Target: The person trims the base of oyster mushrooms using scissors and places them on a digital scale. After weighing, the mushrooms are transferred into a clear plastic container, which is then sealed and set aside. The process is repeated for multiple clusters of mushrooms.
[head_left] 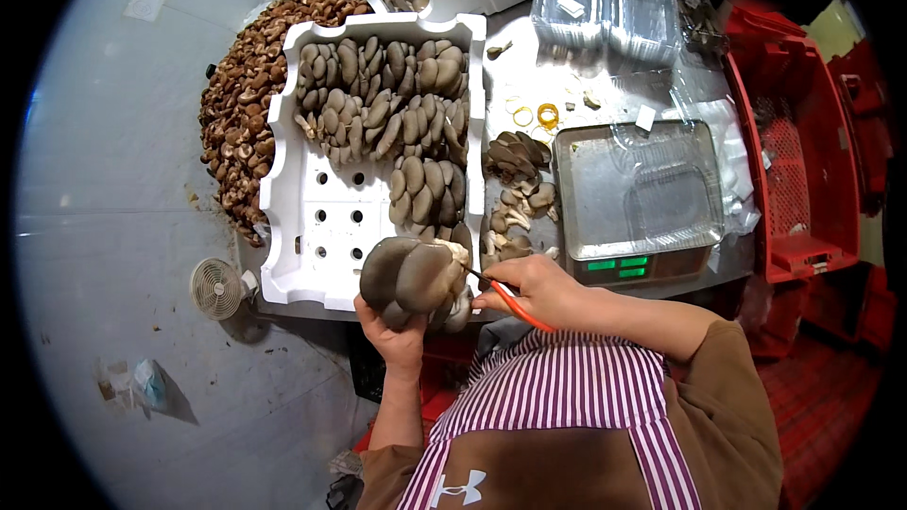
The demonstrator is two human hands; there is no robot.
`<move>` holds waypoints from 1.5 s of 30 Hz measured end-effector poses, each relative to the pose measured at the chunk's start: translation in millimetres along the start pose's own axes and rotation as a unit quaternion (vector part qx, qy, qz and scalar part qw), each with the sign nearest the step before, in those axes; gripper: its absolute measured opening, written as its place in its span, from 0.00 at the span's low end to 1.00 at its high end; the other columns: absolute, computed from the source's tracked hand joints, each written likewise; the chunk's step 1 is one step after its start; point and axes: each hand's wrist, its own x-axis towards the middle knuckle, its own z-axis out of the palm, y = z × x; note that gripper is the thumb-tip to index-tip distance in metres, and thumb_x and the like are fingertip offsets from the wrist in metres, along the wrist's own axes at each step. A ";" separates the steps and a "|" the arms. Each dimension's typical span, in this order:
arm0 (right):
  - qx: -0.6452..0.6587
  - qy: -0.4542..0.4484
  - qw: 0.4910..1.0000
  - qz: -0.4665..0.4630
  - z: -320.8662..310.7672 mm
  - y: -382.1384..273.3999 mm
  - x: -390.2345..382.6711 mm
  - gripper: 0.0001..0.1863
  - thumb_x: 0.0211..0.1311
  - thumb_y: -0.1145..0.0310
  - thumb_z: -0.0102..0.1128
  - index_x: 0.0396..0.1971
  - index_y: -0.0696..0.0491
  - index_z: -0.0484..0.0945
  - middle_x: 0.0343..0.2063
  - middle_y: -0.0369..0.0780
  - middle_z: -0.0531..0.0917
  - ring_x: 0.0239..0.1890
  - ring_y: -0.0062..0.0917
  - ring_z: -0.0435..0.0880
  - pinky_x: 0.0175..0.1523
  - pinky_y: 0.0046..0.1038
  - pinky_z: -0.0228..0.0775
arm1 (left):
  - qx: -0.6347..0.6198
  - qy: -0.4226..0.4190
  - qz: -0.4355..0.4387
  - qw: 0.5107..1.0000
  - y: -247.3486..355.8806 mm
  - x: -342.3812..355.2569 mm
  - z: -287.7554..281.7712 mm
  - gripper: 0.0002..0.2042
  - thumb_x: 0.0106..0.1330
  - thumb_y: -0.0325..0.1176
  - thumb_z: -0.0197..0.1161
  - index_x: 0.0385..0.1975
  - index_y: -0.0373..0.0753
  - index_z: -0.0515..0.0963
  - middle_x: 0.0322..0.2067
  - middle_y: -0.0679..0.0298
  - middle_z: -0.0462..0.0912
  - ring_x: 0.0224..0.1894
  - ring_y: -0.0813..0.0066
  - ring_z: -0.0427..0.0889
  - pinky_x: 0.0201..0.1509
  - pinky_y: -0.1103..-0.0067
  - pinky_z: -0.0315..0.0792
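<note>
Over the near edge of the white foam box (282,146), my left hand (397,338) is closed round a clump of grey oyster mushrooms (423,276) from below. My right hand (537,289) is closed on orange-handled scissors (516,304), whose dark tip touches the pale stem base at the clump's right side; the blades are mostly hidden. Rows of oyster mushrooms (364,118) fill the box's far half and right side, and its holed floor shows at the left. Loose oyster mushrooms and trimmed pieces (518,208) lie just beyond my right hand.
A metal-topped scale (605,198) with a lit green display stands right of the loose mushrooms. Farther back are stacked clear plastic trays (605,14). Brown mushrooms (236,113) are heaped left of the box. Red crates (789,146) stand at right, a small fan (216,288) at left.
</note>
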 end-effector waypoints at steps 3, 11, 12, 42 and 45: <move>-0.039 0.047 0.998 -0.027 10.8 12.8 1.7 0.25 0.63 0.48 0.61 0.28 0.60 0.78 0.17 0.49 0.79 0.22 0.47 0.79 0.31 0.43 0.69 | -0.082 0.015 -0.070 0.994 -0.7 4.6 7.3 0.32 0.52 0.16 0.70 0.58 0.39 0.64 0.55 0.62 0.73 0.56 0.69 0.75 0.61 0.72 0.72; -0.031 -0.069 0.990 0.120 -1.2 12.6 -12.6 0.30 0.65 0.41 0.54 0.38 0.59 0.78 0.33 0.54 0.82 0.38 0.48 0.82 0.45 0.43 0.71 | -0.333 0.074 -0.258 0.904 -23.8 -0.7 16.7 0.31 0.59 0.17 0.64 0.63 0.37 0.61 0.55 0.60 0.73 0.57 0.69 0.74 0.62 0.73 0.71; -0.049 -0.064 0.990 0.117 -0.2 14.6 -13.3 0.31 0.65 0.40 0.53 0.39 0.59 0.78 0.35 0.54 0.82 0.41 0.48 0.81 0.47 0.43 0.71 | -0.305 0.066 -0.238 0.920 -23.0 -1.3 18.2 0.30 0.59 0.18 0.64 0.62 0.37 0.61 0.55 0.60 0.73 0.57 0.68 0.75 0.61 0.72 0.72; -0.040 -0.181 0.980 0.066 -9.9 16.0 -12.0 0.30 0.65 0.42 0.54 0.36 0.60 0.76 0.29 0.53 0.82 0.35 0.50 0.81 0.40 0.45 0.72 | -0.005 -0.185 0.067 0.980 7.4 -3.8 3.6 0.27 0.50 0.23 0.76 0.50 0.38 0.70 0.51 0.45 0.79 0.55 0.51 0.79 0.59 0.64 0.74; -0.041 -0.187 0.978 0.078 -6.0 18.8 -15.2 0.29 0.65 0.42 0.54 0.37 0.60 0.76 0.29 0.53 0.81 0.35 0.50 0.81 0.41 0.45 0.72 | 0.008 -0.198 0.054 0.979 -1.7 -11.4 0.8 0.28 0.49 0.22 0.75 0.51 0.38 0.71 0.52 0.45 0.79 0.57 0.52 0.79 0.59 0.65 0.75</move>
